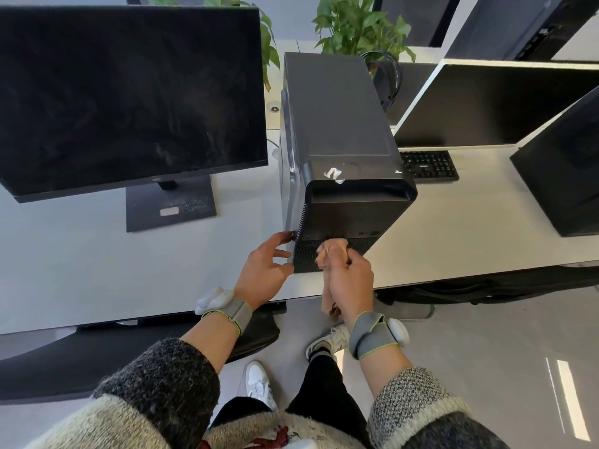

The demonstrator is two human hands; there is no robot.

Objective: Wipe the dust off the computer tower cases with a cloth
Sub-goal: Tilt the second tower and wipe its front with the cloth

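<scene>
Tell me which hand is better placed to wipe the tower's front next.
Right. The right hand grips the pink cloth, held against the lower front grille of the computer tower. The left hand holds no cloth; it only touches the tower's front corner.

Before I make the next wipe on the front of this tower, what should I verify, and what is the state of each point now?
1. Cloth held firmly: ok, the right hand grips the cloth.
2. Cloth on the surface: ok, it touches the lower front grille of the tower.
3. Case steadied: ok, the left hand touches its front corner.
4. Margin to the edge: not ok, the tower stands close to the front edge of the desk.
5. Top clean: not ok, a torn sticker sits there.
6. Rear cables free: cannot tell, hidden.
</scene>
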